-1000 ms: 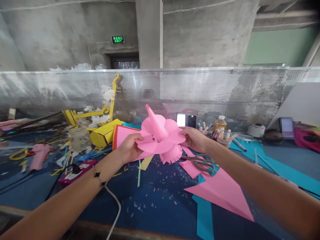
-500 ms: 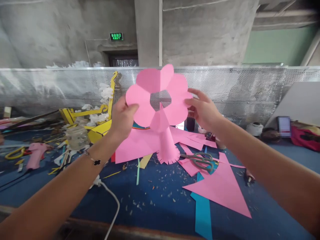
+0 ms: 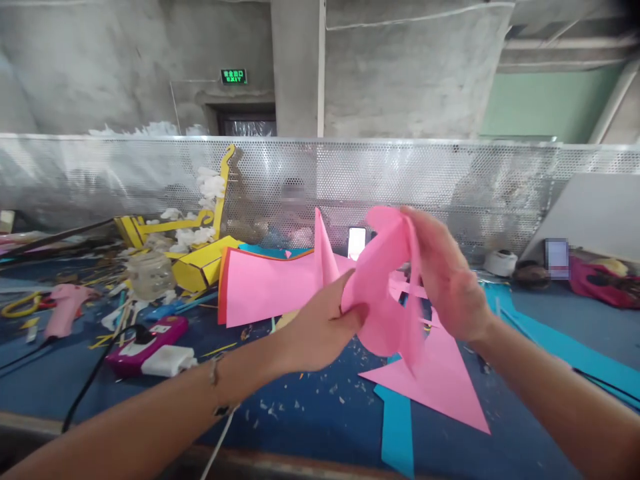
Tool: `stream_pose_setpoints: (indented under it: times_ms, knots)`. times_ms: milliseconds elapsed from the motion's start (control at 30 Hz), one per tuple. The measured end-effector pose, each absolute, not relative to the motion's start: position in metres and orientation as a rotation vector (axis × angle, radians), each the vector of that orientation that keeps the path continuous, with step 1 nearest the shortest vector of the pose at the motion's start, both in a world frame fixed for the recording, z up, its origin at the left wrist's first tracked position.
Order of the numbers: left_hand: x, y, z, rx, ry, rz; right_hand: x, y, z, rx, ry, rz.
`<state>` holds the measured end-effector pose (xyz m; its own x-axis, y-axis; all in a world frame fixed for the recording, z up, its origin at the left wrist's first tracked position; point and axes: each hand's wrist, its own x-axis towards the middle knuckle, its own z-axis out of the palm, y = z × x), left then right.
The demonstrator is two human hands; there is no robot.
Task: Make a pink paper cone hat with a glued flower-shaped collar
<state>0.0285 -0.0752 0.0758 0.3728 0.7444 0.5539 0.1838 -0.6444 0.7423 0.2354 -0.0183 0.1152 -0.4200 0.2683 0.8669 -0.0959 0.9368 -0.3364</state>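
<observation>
My left hand (image 3: 325,327) is closed on a pink paper flower (image 3: 376,313), its thumb over a petal. The flower is bent and turned partly edge-on, its petals blurred on the right. My right hand (image 3: 447,280) lies along the flower's right side, fingers stretched out against the upper petals; its thumb is hard to make out. Behind the left hand stands a pointed pink paper cone (image 3: 324,250), its lower part hidden. Pink paper sheets (image 3: 273,287) lie behind it, and a pointed pink offcut (image 3: 450,387) lies below the right hand.
Blue paper strips (image 3: 397,427) lie at the front and right. On the left are a purple power strip (image 3: 167,337), a pink glue gun (image 3: 65,310), a glass jar (image 3: 150,277) and a yellow paper shape (image 3: 200,267). A perforated metal screen (image 3: 400,173) runs along the back.
The flower has come down and to the right, turning from face-on to bent and nearly edge-on. My left hand has moved right with it; my right hand now lies along its side.
</observation>
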Motion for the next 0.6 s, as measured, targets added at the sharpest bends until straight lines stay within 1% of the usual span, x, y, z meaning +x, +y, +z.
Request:
stream_pose_setpoints:
  times_ms: [33, 100, 233, 300, 467, 600]
  knots:
    - [0.033, -0.067, 0.068, 1.924, 0.702, 1.181, 0.239, -0.009, 0.108, -0.126, -1.946, 0.549]
    - [0.04, -0.049, 0.052, 1.693, 0.68, 1.062, 0.245, 0.01, 0.093, -0.221, -1.869, 0.721]
    - [0.041, -0.025, 0.024, 1.484, 0.667, 1.016, 0.25, 0.034, 0.063, -0.466, -1.788, 0.879]
    - [0.035, -0.021, 0.015, 1.468, 0.65, 0.947, 0.249, 0.038, 0.052, -0.504, -1.818, 0.952]
    - [0.021, -0.022, 0.01, 1.444, 0.52, 0.788, 0.241, 0.038, 0.039, -0.548, -1.787, 0.949]
    - [0.024, -0.02, 0.01, 1.338, 0.572, 0.914, 0.237, 0.033, 0.037, -0.561, -1.759, 0.861]
